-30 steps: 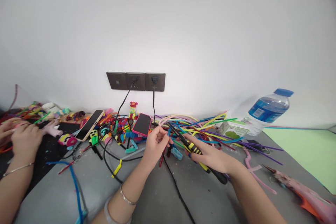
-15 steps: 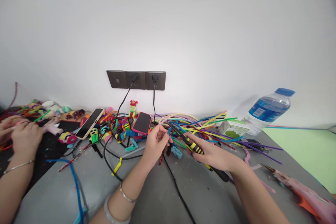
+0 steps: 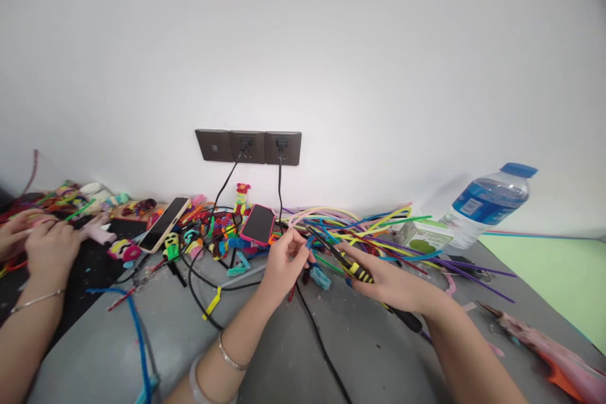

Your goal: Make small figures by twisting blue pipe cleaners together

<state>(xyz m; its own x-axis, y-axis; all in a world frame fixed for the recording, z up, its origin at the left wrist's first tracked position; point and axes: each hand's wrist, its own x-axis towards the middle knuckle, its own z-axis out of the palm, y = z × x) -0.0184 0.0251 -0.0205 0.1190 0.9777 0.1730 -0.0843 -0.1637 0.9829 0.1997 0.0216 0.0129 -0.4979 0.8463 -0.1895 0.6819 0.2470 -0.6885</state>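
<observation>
Between the thumb and fingers of my left hand (image 3: 288,260) is pinched a small blue piece of pipe cleaner (image 3: 310,242). My right hand (image 3: 383,281) grips black-and-yellow handled pliers (image 3: 356,269). The pliers' dark jaws point up and left, beside the blue piece; whether they touch it I cannot tell. Below the jaws, a light-blue fuzzy piece (image 3: 320,278) lies on the grey table (image 3: 293,353). Behind both hands spreads a bundle of coloured pipe cleaners (image 3: 379,227).
Left of my hands lie a pink-cased phone (image 3: 258,225), another phone (image 3: 165,225) and small fuzzy figures. A black cable (image 3: 322,341) crosses the table. At right are a water bottle (image 3: 492,202), a green-white box (image 3: 423,237) and a pink glue gun (image 3: 544,344). Another person's hands (image 3: 52,246) work at far left.
The whole view has shifted slightly, so things sit a little lower and to the right. Both hands keep their holds, and the pliers remain beside the blue piece.
</observation>
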